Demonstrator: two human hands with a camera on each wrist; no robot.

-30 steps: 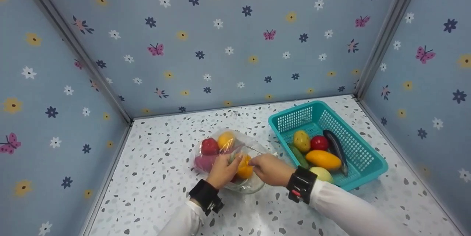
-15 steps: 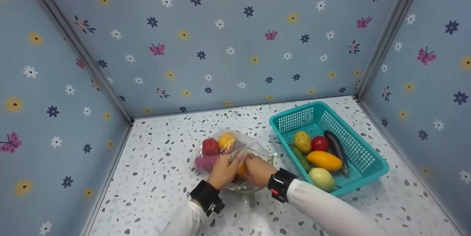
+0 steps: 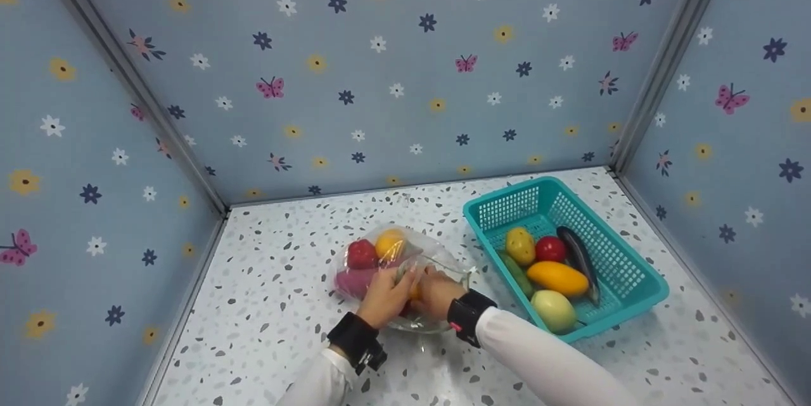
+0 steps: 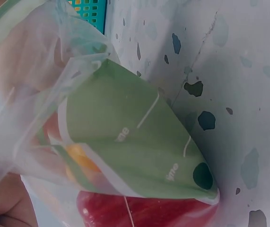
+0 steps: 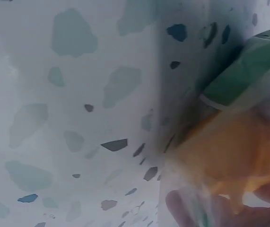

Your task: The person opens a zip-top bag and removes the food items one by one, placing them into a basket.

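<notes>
A clear plastic bag with green printed panels lies on the speckled table. Through its film show a red fruit or vegetable, a yellow round one and a purplish-pink one. My left hand pinches the bag's edge at the mouth. In the mouth, close beside it, my right hand holds an orange bell pepper by its stalk end. The head view mostly hides this pepper behind my hands. The right wrist view shows fingers round the stalk, with film over the pepper.
To the right stands a turquoise mesh basket holding an eggplant, a red round item, a long yellow one, a pale green one and several others. Flower-patterned walls enclose the table at the back and sides.
My right hand has moved left and into the bag's mouth with the orange bell pepper, close to my left hand. The left hand stays at the bag's edge. The basket has not moved.
</notes>
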